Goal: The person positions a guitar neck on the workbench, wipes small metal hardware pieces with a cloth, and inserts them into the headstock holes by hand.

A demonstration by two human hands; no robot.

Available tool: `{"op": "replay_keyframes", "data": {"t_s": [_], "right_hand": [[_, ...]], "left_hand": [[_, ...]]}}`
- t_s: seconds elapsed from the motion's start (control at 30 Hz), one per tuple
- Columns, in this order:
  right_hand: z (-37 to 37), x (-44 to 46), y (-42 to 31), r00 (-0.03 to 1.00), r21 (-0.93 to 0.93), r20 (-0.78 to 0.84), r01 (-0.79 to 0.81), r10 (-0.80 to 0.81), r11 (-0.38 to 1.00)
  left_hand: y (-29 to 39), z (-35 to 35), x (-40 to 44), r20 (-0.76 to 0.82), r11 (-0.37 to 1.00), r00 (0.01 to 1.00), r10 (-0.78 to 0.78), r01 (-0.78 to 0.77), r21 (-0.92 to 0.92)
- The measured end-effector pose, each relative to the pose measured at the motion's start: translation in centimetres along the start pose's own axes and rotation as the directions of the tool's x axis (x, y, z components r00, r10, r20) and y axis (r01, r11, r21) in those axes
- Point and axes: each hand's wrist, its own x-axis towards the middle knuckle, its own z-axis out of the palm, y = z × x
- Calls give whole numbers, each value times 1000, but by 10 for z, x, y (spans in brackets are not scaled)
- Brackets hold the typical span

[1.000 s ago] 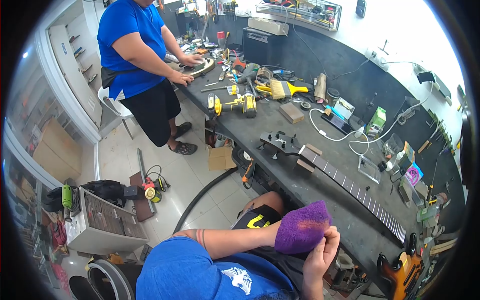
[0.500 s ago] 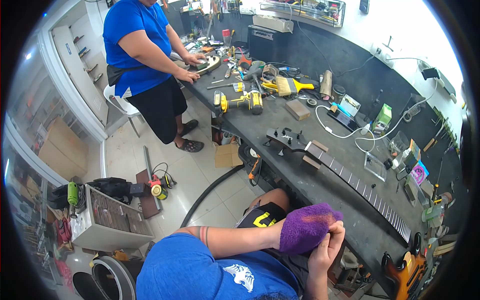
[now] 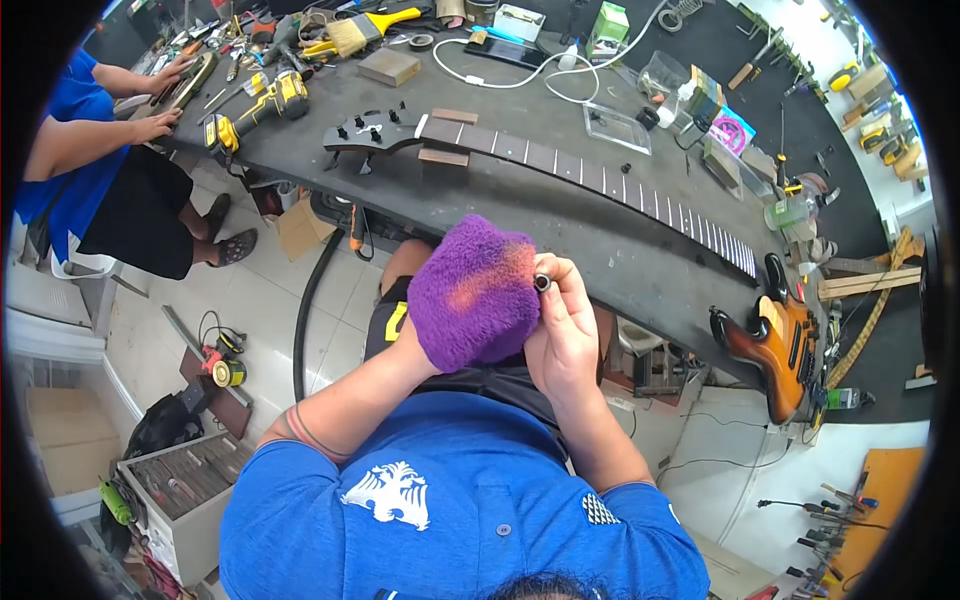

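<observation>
A fluffy purple cloth [image 3: 470, 300] with an orange-brown stain covers my left hand, whose fingers are hidden beneath it. Beside the cloth, my right hand [image 3: 565, 325] pinches a small dark cylindrical piece [image 3: 542, 283] with a round hole in its end, between thumb and fingers. The piece touches or nearly touches the cloth's right edge. Both hands are above my lap, just before the bench edge. On the bench beyond them lies a guitar neck [image 3: 590, 178] with a black headstock, propped on wooden blocks [image 3: 443, 157], its far end joining a sunburst guitar body [image 3: 775, 350].
The dark workbench [image 3: 380, 205] carries a yellow drill [image 3: 255, 110], a paintbrush [image 3: 360, 32], a wooden block [image 3: 390, 67], a white cable [image 3: 480, 80] and a clear plastic case [image 3: 617, 128]. At the left, a co-worker [image 3: 120, 150] handles something on the bench. A black hose [image 3: 305, 310] runs over the floor.
My view has swung right and down, so the bench and co-worker appear farther left. The cloth now faces me more squarely, and the small piece in my right hand has come into sight.
</observation>
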Motion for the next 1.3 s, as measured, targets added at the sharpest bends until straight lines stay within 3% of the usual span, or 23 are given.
{"op": "replay_keyframes", "data": {"t_s": [0.03, 0.17, 0.2, 0.27, 0.37, 0.47, 0.57, 0.7, 0.73, 0.8, 0.83, 0.87, 0.9, 0.93, 0.97, 1.0, 1.03, 1.07, 1.1, 1.2, 1.3], "right_hand": [[7, 0, -1, 998, -71, -53, 16, -20, 997], [-4, 0, 6, 967, -548, 124, 253, -221, 797], [-6, 1, 12, 931, -616, 165, 355, -326, 703], [-13, 8, 7, 836, -806, 329, 491, -440, 330], [-18, 17, -2, 800, -851, 415, 510, -434, 127], [-9, 27, -23, 807, -874, 457, 486, -374, -17], [-20, 49, -57, 832, -886, 455, 457, -318, -74], [-60, 122, -136, 924, -952, 266, 208, -276, -223], [-83, 142, -150, 943, -938, 245, 172, -225, -302], [-122, 177, -167, 996, -938, 22, -9, -86, -346], [-141, 189, -170, 1000, -911, 16, 7, -19, -413], [-156, 198, -171, 999, -879, 6, 29, 49, -475], [-171, 205, -168, 996, -867, -14, 33, 90, -497], [-182, 210, -164, 990, -854, -36, 39, 133, -518], [-193, 216, -162, 982, -841, -58, 48, 178, -538], [-193, 218, -162, 975, -847, -94, 27, 201, -531], [-187, 217, -165, 966, -852, -130, 8, 225, -524], [-179, 219, -169, 955, -855, -160, -8, 250, -519], [-170, 224, -175, 933, -856, -235, -67, 271, -512], [-164, 253, -172, 980, -826, -157, -64, 119, -560], [-158, 299, -137, 974, -852, -224, -187, 19, -490]], "left_hand": [[8, -1, -1, 16, 977, 998, 53, -55, 206], [-12, 1, -3, 18, 834, 935, 356, -326, 446], [-8, 4, -5, -40, 892, 956, 292, -257, 371], [-3, 11, -10, -140, 974, 980, 142, -113, 197], [0, 10, 1, -116, 940, 977, 177, -134, 313], [-3, 1, 8, -97, 905, 960, 262, -209, 371], [2, 0, 23, -40, 867, 940, 338, -295, 402], [-34, -3, 39, -27, 955, 991, 133, -121, 270], [-45, -5, 46, 22, 950, 991, 131, -132, 284], [-38, -10, 64, 115, 943, 984, 135, -163, 289], [-16, -14, 73, 158, 943, 977, 140, -181, 279], [-17, -12, 78, 172, 1000, 985, -2, 6, -25], [-19, -11, 83, 182, 900, 972, -147, 208, -384], [-20, -9, 88, 188, 686, 940, -286, 338, -645], [-18, -11, 92, 201, 797, 957, -211, 288, -532], [-7, -18, 99, 246, 964, 967, -69, 128, -231], [4, -24, 106, 287, 981, 955, 77, -124, 149], [16, -31, 113, 320, 838, 922, 219, -346, 422], [23, -34, 115, 334, 808, 920, 204, -351, 473], [21, -40, 122, 414, 738, 892, 180, -401, 543], [24, -43, 126, 489, 662, 864, 119, -436, 610]]}}
